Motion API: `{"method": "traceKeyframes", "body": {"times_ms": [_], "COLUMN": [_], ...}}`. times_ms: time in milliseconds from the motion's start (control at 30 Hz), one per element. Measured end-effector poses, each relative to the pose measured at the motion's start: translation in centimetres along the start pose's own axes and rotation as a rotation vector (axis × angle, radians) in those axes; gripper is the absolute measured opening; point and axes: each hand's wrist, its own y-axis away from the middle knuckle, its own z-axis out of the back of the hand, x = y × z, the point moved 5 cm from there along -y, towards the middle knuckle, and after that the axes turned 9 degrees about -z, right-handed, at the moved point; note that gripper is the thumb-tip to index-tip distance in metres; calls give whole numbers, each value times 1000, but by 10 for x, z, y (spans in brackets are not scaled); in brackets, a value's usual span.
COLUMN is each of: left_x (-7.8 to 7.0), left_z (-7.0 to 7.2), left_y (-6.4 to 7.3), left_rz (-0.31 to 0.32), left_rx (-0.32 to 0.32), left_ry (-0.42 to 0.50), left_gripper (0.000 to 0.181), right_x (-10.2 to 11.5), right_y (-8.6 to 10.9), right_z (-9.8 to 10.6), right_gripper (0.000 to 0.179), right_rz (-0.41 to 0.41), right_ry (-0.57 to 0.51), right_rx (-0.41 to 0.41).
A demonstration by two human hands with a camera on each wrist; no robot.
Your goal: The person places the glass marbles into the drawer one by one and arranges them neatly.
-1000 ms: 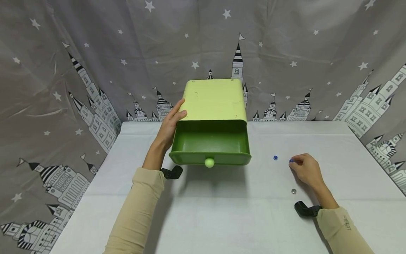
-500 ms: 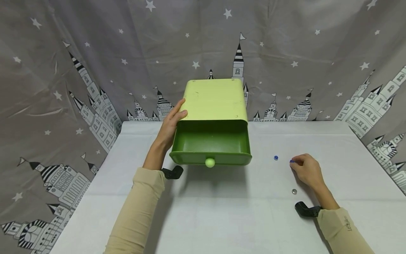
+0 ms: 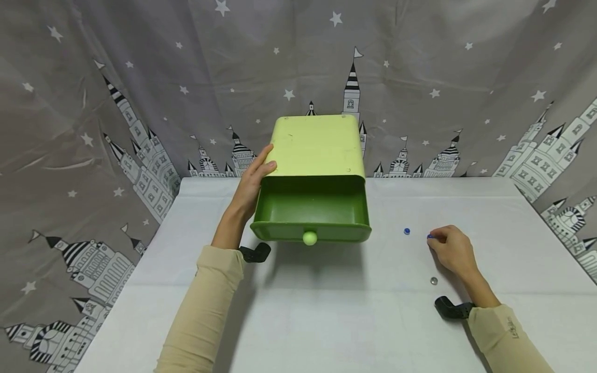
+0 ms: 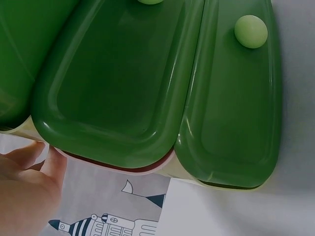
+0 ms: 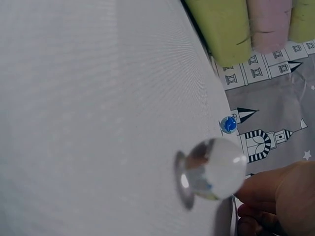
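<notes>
My left hand rests against the left side of a small drawer cabinet with a pale yellow-green top. Its top drawer, dark green with a round knob, is pulled out and nothing shows inside. The left wrist view has the fingertips touching the cabinet's side by the lower drawers. Over on the right, my right hand pinches a small blue marble at the table; its fingers hide most of it. Another blue marble lies left of that hand. A clear marble sits nearer me.
A white cloth covers the table. Behind it hangs a grey curtain printed with castles and stars. Lower cabinet tiers, one pink, show in the right wrist view. Each wrist carries a black camera.
</notes>
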Motion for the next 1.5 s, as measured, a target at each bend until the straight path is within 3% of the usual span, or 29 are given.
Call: {"method": "traceKeyframes", "body": {"times_ms": [667, 967, 1267, 1500], "left_x": [-1, -2, -2, -2], "left_z": [0, 0, -1, 0], "left_y": [-1, -1, 0, 1], "left_rz": [-8, -11, -12, -8], "left_rx": [-2, 3, 2, 1], "left_ry": [-10, -36, -45, -41], "left_gripper": [61, 61, 60, 61], "right_x": [-1, 0, 3, 13], "right_y": [-2, -2, 0, 2], "right_z": [0, 5, 9, 16], "right_gripper": [26, 26, 30, 26], "right_rz": [-37, -4, -49, -17], "right_ry": [-20, -62, -111, -167], "right_rx": [-28, -66, -80, -157]}}
